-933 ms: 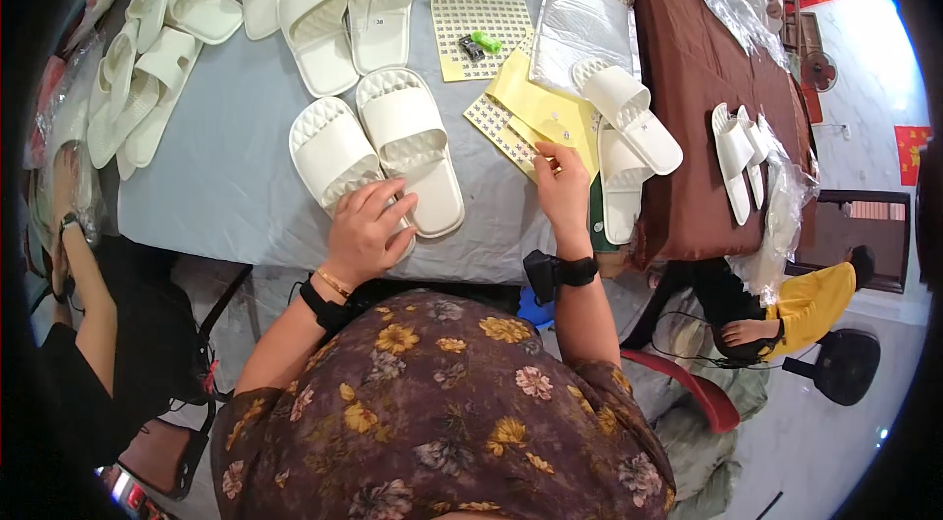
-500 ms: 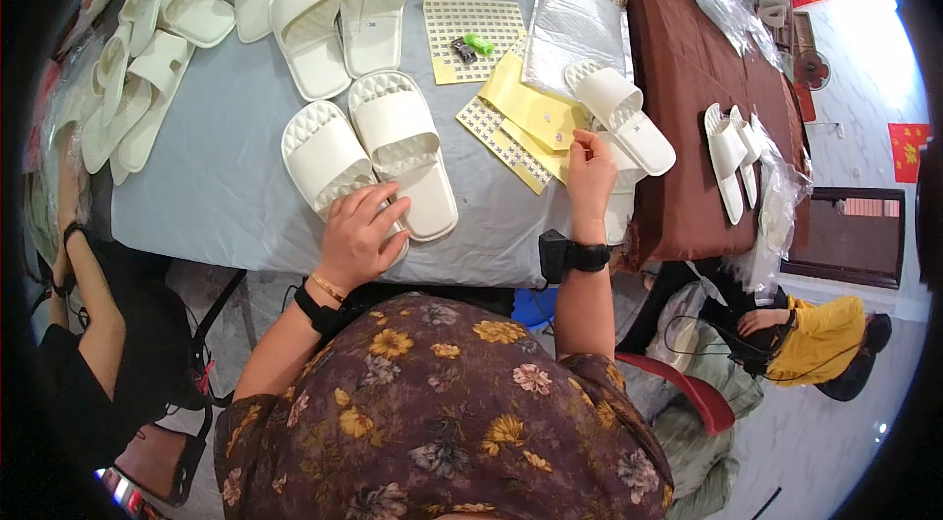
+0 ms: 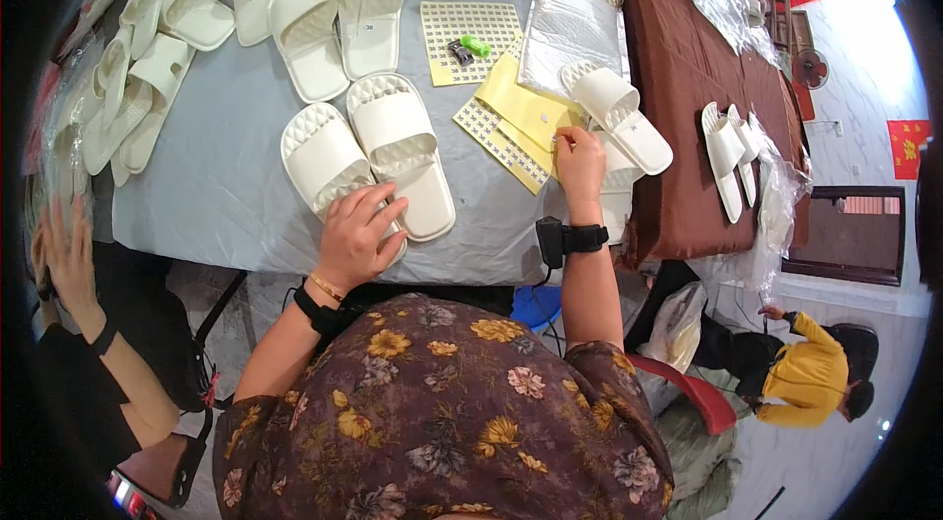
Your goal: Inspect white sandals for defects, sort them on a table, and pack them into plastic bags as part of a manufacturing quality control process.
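A pair of white slippers with quilted insoles lies before me: a left slipper [image 3: 328, 155] and a right slipper [image 3: 401, 152]. Over the heel of the left slipper is my left hand [image 3: 361, 223], its fingers curved around it. My right hand [image 3: 580, 164] is pinched at the edge of a yellow sticker sheet [image 3: 526, 106]; what lies between its fingertips is too small to make out. Beneath that sheet is another sheet printed with small labels [image 3: 481, 132]. Close by the right hand, a white slipper [image 3: 619, 117] rests on another one.
More white slippers [image 3: 368, 9] fill the table's far left. A label sheet [image 3: 470, 19] carries small green [image 3: 475, 46] and black items. Beside it lies a silvery padded packet [image 3: 573, 44]. A brown-covered table [image 3: 678, 127] adjoins on the right. Another person's hands [image 3: 71, 260] are at left.
My right hand has shifted slightly left and down along the yellow sheet; my left hand stays on the slipper. The person at left has raised their hands, and the person in yellow has turned.
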Available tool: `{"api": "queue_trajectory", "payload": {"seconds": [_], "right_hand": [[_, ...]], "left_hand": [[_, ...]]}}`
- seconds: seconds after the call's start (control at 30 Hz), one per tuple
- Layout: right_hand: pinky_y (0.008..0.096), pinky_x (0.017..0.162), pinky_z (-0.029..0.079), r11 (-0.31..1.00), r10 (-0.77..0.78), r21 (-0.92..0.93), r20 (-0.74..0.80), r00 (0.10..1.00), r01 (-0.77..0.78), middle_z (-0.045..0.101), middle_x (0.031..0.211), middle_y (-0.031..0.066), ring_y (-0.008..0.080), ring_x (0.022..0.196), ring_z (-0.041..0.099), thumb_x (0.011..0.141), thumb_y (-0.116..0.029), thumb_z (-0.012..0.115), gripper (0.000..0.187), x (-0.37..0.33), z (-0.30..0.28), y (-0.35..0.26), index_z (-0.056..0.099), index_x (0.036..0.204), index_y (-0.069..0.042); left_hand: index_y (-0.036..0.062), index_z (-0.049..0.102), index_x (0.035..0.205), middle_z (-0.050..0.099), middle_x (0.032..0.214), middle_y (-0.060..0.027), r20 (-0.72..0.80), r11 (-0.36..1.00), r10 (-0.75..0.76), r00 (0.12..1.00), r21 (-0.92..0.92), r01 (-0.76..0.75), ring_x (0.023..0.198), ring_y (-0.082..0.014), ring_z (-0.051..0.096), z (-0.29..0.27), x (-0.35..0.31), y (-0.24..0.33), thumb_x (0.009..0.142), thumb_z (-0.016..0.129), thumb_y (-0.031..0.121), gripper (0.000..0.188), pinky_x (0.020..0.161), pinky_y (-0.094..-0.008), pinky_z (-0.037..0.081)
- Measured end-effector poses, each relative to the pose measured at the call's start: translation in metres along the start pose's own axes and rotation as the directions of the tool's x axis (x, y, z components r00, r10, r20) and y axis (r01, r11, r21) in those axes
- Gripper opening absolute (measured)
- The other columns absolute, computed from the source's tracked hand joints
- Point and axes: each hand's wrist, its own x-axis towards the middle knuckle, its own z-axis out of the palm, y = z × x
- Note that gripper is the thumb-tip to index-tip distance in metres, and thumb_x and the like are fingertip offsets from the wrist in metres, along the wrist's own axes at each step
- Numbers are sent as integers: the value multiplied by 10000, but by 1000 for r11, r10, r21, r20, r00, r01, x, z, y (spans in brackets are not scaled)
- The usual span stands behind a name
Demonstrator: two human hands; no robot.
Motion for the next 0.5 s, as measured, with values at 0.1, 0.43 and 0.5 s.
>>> {"api": "queue_trajectory", "payload": {"seconds": [0.1,0.43,0.5], "right_hand": [[442,755,518,999,31,-39,61,998,-29,667,904,156,363,824,646,839,-122,659,115,0,3,-3,724,921,-74],[428,732,512,1000,6,14,62,998,-7,667,892,148,339,818,643,836,-110,648,78,2,1,-3,684,862,-45],[395,711,513,967,58,237,155,986,-94,664,877,138,297,787,642,852,-84,649,67,-4,-11,-38,671,875,-25]], "left_hand": [[115,670,1172,613,1274,-73,-7,1000,-3,1000,-13,3,1174,-273,559,1,-1,0,787,726,234,407,970,-405,418],[132,662,1177,604,1277,-50,-12,1000,11,1000,-10,-11,1149,-243,561,-1,0,-1,793,720,248,405,924,-394,426],[133,663,1176,603,1278,-50,-16,1000,0,1000,-11,0,1149,-241,561,-1,-1,-1,791,720,247,406,925,-393,425]]}}
